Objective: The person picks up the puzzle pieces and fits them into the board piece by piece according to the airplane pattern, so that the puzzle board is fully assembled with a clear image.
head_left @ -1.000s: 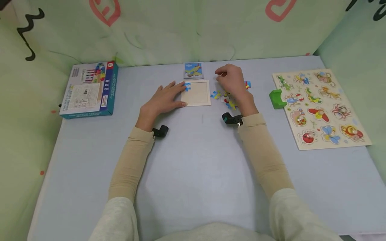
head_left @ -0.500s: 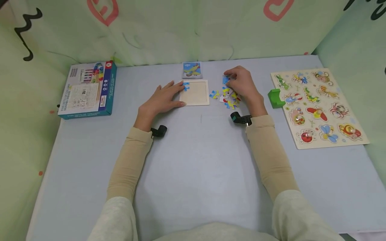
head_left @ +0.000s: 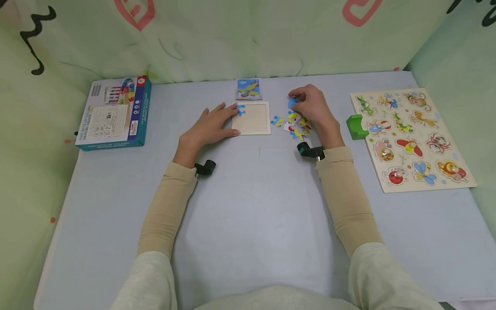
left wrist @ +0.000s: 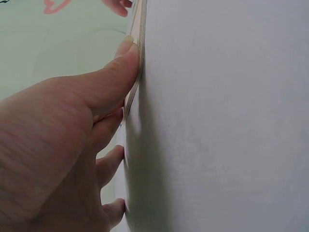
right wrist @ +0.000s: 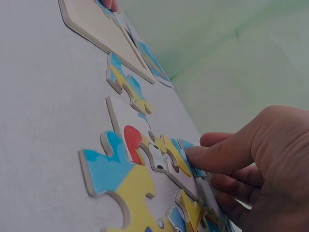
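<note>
My left hand (head_left: 209,127) lies with fingers spread at the left side of a shallow wooden puzzle tray (head_left: 255,120). Its thumb (left wrist: 126,58) touches the tray's edge. One fingertip rests by a blue puzzle piece (head_left: 242,113) in the tray's upper left corner. Right of the tray, my right hand (head_left: 313,106) pinches a blue puzzle piece (head_left: 292,102) between thumb and fingers, low over a loose heap of pieces (head_left: 298,126). In the right wrist view, the thumb (right wrist: 210,157) presses on blue; the fingers behind it are partly hidden. A blue-yellow piece (right wrist: 128,84) lies between heap and tray.
A picture card (head_left: 248,89) with a yellow plane lies behind the tray. On the right are a green block (head_left: 356,127) and a wooden insect peg board (head_left: 416,140). A flat box (head_left: 112,114) sits at the back left, near the fabric wall.
My right hand has shifted right, from beside the tray to over the back of the heap, and has the blue piece at its fingertips. My left hand stays in place.
</note>
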`<move>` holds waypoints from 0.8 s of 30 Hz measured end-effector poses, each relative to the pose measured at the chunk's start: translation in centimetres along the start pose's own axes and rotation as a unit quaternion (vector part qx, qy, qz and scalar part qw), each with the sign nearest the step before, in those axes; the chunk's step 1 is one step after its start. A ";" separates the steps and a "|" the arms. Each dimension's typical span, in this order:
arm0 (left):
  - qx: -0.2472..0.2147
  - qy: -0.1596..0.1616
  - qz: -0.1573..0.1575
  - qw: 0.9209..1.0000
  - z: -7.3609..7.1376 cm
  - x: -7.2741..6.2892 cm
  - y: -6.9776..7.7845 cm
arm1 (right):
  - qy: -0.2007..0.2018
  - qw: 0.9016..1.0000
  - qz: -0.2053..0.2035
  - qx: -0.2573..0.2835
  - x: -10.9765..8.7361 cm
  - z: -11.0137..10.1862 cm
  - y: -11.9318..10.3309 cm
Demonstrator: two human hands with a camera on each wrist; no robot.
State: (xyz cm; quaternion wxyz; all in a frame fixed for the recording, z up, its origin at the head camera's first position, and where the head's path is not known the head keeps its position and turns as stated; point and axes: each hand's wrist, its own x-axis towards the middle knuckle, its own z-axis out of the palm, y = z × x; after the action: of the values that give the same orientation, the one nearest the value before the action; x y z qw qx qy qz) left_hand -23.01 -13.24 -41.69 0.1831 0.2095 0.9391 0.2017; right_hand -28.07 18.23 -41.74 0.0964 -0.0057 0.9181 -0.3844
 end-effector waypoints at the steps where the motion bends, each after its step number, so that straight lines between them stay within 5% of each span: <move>1: -0.001 -0.001 -0.001 1.000 0.0 0.0 0.0 | 0.000 1.000 0.003 0.004 0.0 0.0 0.0; 24: -0.010 0.004 -0.002 1.000 0.2 0.1 -0.2 | -0.007 0.998 -0.015 0.053 -0.6 -2.2 0.1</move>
State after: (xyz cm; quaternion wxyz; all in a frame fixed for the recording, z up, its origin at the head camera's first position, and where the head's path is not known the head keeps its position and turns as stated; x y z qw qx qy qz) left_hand -23.06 -13.25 -41.97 0.1818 0.2052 0.9381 0.2115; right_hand -27.88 19.91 -40.23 0.0974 -0.0172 0.8957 -0.4335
